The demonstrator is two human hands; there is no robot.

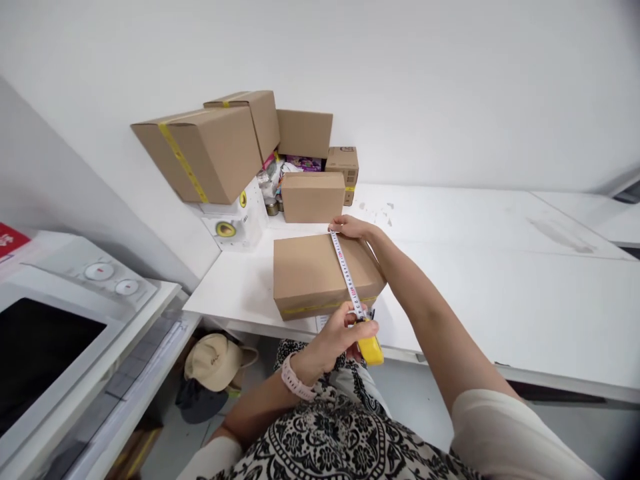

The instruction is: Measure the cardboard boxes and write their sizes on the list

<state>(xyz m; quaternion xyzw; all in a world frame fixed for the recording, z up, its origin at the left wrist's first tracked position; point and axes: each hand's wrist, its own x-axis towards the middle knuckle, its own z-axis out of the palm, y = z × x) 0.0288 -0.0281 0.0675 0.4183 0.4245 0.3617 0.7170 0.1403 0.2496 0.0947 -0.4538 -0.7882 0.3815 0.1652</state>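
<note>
A closed brown cardboard box (303, 270) lies near the front edge of the white table, with yellow tape along its front side. Across its top runs the white, numbered blade of a tape measure (371, 351), pulled out from the yellow case. My left hand (336, 339) is closed around that case, just in front of the box. At the box's far edge, the fingers of my right hand (351, 227) pinch the free end of the blade. My right forearm passes over the box's right side.
Behind stand a smaller brown box (314, 198), an open carton (306, 133) of packets and another carton (349, 175). Large taped boxes (200, 153) are stacked on a white avocado-print box (240, 230). A white microwave (55, 333) is at left; a beige cap (214, 362) lies below.
</note>
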